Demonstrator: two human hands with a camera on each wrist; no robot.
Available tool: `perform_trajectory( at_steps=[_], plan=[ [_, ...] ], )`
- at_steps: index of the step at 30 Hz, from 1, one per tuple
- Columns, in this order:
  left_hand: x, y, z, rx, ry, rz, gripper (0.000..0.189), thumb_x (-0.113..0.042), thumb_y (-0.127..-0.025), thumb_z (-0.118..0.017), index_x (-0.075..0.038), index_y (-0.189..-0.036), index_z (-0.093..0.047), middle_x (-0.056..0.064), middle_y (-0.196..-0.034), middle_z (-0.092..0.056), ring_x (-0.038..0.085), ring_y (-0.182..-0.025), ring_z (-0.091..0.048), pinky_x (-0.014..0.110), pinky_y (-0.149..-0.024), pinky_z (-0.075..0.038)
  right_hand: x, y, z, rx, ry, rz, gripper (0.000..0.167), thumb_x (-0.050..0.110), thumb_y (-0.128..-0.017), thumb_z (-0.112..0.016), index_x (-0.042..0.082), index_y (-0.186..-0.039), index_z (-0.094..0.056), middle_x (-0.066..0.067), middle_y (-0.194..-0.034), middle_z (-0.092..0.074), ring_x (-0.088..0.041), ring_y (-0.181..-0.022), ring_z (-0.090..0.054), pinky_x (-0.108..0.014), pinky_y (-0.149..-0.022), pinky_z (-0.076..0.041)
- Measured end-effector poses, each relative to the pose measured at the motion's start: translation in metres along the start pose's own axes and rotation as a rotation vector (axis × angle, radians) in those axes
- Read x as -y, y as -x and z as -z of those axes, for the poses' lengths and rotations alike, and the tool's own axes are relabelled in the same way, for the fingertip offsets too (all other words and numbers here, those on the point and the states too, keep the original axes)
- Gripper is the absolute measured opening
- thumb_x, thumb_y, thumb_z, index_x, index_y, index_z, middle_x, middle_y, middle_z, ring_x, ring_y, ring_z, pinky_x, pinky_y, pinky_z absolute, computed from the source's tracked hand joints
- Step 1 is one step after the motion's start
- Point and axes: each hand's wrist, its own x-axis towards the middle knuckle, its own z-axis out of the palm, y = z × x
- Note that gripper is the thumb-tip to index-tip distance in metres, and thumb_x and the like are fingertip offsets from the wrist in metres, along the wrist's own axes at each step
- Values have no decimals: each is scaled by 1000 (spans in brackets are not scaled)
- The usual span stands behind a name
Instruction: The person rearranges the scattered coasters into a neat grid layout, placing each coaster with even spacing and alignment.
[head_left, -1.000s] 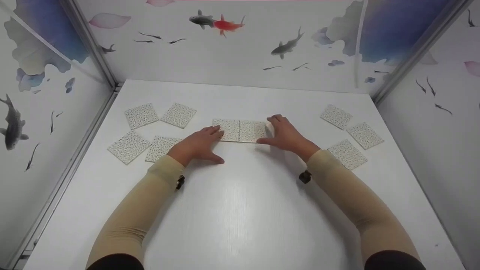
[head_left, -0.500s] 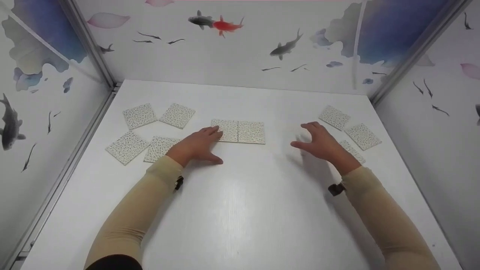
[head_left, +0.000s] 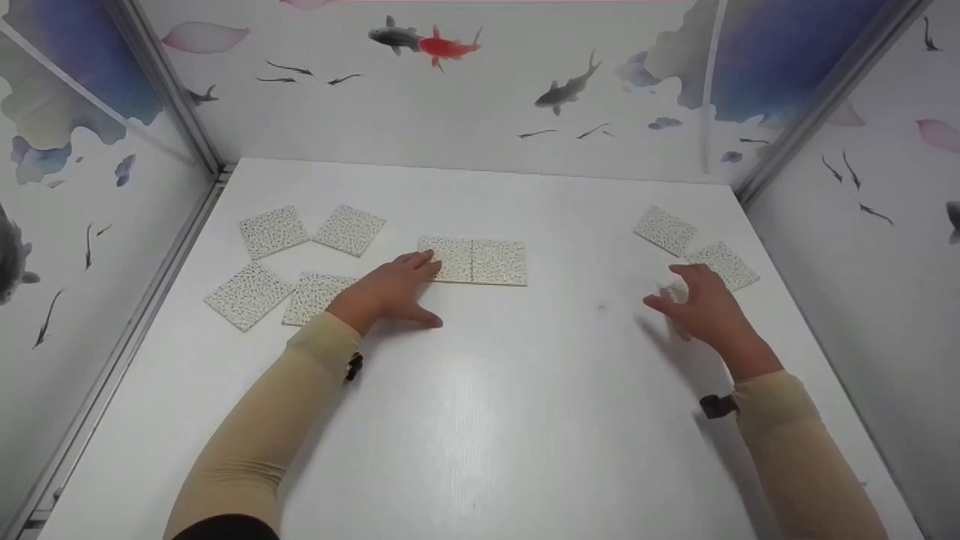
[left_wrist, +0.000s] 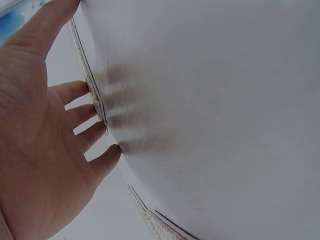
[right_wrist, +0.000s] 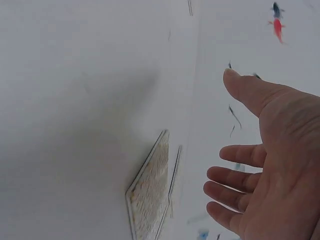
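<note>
Two square speckled tiles lie edge to edge mid-table: a left tile (head_left: 452,261) and a right tile (head_left: 499,262). My left hand (head_left: 390,292) rests its fingertips on the left tile, thumb spread away from it. In the left wrist view the left hand's fingers (left_wrist: 77,91) reach the tile's edge. Over at the right, my right hand (head_left: 701,311) hovers above a partly hidden tile (head_left: 673,292), thumb and fingers apart, holding nothing. The right wrist view shows that tile (right_wrist: 150,190) below the spread hand (right_wrist: 280,165).
More speckled tiles lie at the left, among them a tile (head_left: 274,232) and one partly under the left wrist (head_left: 315,298). At the far right are two tiles, one (head_left: 665,229) behind the other (head_left: 724,265). Printed walls (head_left: 465,112) enclose the white table (head_left: 480,420).
My right hand has let go of the right tile of the joined pair and moved right, over the tiles there. The left hand has stayed on the left tile.
</note>
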Motion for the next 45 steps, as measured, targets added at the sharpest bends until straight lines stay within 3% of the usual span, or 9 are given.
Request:
perform_trajectory(
  at_steps=[9, 16, 24, 35, 45],
  plan=[
    [-2, -2, -6, -1, 18, -17, 116, -67, -92, -81, -15, -178, -22, 8, -186, -10, 34, -171, -9, 53, -137, -16, -52, 34, 6, -59, 55, -71, 103, 63, -102, -73, -17, -158, -39, -47, -153, -40, -67, -141, -39, -81, -113, -36],
    [-7, 2, -6, 12, 37, -9, 116, -64, -92, -83, -14, -178, -23, 9, -186, -10, 34, -171, -9, 53, -137, -17, -71, 44, 0, -23, 13, -130, 108, 62, -101, -74, -23, -156, -36, -50, -152, -34, -68, -142, -37, -80, -117, -34],
    [-5, 4, -3, 10, 23, 4, 116, -64, -92, -83, -13, -178, -23, 10, -186, -11, 34, -171, -9, 53, -137, -17, -74, 42, -5, 41, -5, -179, 124, 70, -97, -75, -26, -158, -27, -51, -156, -31, -67, -148, -31, -78, -122, -29],
    [3, -2, -2, -4, -9, -8, 116, -66, -92, -81, -13, -178, -23, 9, -186, -11, 36, -171, -11, 52, -136, -18, -65, 38, -6, 11, 64, -138, 115, 62, -97, -80, -30, -151, -36, -53, -149, -35, -69, -140, -34, -79, -118, -33],
    [4, -1, 0, -8, -9, -10, 117, -67, -92, -81, -14, -178, -22, 8, -186, -10, 35, -171, -11, 53, -136, -18, -58, 34, -5, 39, 87, -203, 118, 63, -95, -81, -30, -151, -35, -53, -147, -30, -68, -135, -32, -78, -114, -38]
  ],
)
